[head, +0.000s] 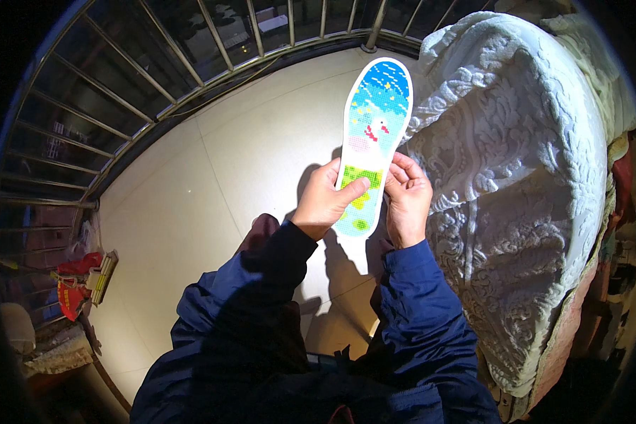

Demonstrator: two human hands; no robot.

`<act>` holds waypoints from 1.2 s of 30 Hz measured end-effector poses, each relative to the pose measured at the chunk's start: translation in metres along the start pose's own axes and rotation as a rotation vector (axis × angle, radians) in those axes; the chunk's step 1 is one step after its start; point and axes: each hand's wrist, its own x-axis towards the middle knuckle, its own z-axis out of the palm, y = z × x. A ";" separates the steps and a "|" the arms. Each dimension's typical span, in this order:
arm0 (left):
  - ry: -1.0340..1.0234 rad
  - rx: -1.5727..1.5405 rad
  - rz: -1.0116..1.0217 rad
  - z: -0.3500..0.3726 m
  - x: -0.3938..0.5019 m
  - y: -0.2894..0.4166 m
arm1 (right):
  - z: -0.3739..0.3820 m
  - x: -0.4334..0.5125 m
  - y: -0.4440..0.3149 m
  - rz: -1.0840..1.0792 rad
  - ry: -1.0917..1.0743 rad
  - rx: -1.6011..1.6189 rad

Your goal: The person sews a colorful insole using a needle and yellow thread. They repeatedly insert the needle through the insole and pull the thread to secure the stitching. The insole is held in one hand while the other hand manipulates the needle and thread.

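A cross-stitch insole (373, 122) with a white border is held up before me, its rounded toe end pointing away. Its pattern has a blue top, a white bird with a red beak, and green and yellow patches lower down. My left hand (328, 199) grips its left edge, thumb lying across the green part and fingers hidden behind. At the right edge, my right hand (408, 199) has thumb and fingers bent together against the insole. Whether a needle or thread is between those fingertips is too small to tell.
White quilted fabric with raised leaf patterns (509, 159) drapes over something on the right. Metal railings (175, 58) curve along the far and left sides. Pale tiles (169, 175) cover the floor. A red bag-like item (74, 286) lies at the left beside the railing.
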 end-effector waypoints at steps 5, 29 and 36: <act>0.039 0.112 0.032 -0.006 0.000 0.003 | 0.007 -0.005 -0.005 -0.118 -0.016 -0.166; 0.596 1.083 0.157 -0.105 -0.010 0.037 | -0.018 0.011 -0.018 -0.276 0.209 -0.243; 0.221 0.578 0.152 -0.056 -0.013 0.009 | 0.022 -0.008 0.017 -0.131 -0.290 -0.898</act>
